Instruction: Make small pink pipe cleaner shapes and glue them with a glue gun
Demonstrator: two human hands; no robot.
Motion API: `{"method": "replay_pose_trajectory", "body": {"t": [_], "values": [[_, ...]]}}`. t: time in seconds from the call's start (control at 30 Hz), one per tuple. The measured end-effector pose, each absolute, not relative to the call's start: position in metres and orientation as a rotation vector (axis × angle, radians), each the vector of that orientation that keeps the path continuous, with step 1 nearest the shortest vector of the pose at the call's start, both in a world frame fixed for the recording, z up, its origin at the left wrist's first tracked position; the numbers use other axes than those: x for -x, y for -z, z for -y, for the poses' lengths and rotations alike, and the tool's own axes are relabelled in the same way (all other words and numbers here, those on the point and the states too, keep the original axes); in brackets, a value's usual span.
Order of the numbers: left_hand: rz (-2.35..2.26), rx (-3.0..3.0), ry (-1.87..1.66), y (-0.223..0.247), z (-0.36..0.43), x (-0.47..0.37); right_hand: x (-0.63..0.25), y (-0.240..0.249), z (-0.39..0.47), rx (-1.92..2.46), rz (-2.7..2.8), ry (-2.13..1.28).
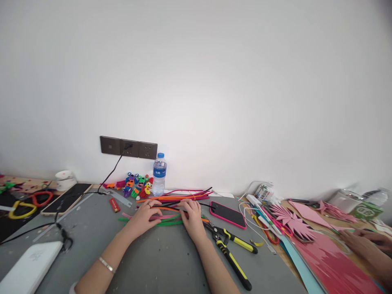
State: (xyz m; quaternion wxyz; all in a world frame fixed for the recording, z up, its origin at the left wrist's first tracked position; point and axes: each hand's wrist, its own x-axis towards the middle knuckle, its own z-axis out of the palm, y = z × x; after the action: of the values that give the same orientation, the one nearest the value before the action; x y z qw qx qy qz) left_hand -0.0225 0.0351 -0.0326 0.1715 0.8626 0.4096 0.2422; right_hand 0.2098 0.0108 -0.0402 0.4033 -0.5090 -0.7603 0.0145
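Pipe cleaners lie in colour groups on the grey mat: a pink and orange bundle (pixel 177 198) at the back, and green ones (pixel 170 223) nearer me. My left hand (pixel 143 215) rests over the left part of the pile, its fingers closed around pipe cleaners. Across from it, my right hand (pixel 192 216) has its fingers curled down on the same stems. A black pipe cleaner (pixel 171 206) runs between the two hands; the fingertips partly hide what each grips. Yellow and black pliers (pixel 228 251) lie beside my right wrist.
A water bottle (pixel 159 175) and small pipe-cleaner figures (pixel 137 185) stand by the wall. A pink-edged phone (pixel 228 214) lies right of the pile, a white power bank (pixel 29 267) at left. Another person's hands (pixel 364 245) are at far right, near red paper (pixel 333 261).
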Motion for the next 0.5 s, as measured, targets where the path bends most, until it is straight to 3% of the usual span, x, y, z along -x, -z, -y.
{"method": "replay_pose_trajectory", "body": {"t": [0.3, 0.5], "values": [[-1.192, -2.458, -0.812, 0.0342, -0.0361, 0.0204, -0.2041, 0.0349, 0.0001, 1.245, 2.046, -0.204], [-1.277, -2.395, -0.691, 0.0325, -0.0346, 0.0249, -0.2032, 0.0422, -0.0030, 1.316, 2.057, -0.233]]}}
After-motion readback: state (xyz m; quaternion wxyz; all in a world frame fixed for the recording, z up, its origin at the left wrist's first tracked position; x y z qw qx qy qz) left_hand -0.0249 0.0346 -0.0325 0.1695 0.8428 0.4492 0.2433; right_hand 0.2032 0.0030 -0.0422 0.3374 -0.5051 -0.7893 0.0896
